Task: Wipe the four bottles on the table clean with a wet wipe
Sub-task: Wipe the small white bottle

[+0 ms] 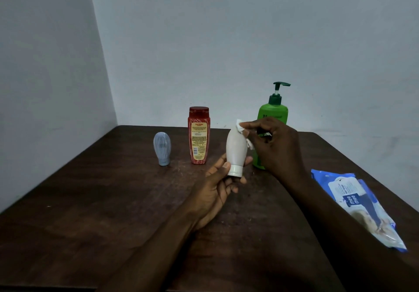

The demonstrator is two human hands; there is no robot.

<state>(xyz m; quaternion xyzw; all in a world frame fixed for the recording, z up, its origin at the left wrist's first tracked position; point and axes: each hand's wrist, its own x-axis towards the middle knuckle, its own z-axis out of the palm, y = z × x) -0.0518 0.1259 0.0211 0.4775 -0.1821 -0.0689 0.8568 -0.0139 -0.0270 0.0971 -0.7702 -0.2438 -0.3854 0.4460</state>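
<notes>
Holding white bottle w/ left hand, right hand pinching wet wipe

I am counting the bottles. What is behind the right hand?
The green pump bottle stands behind the right hand. Its pump and upper body show; the hand covers its middle and most of its lower part.
</notes>
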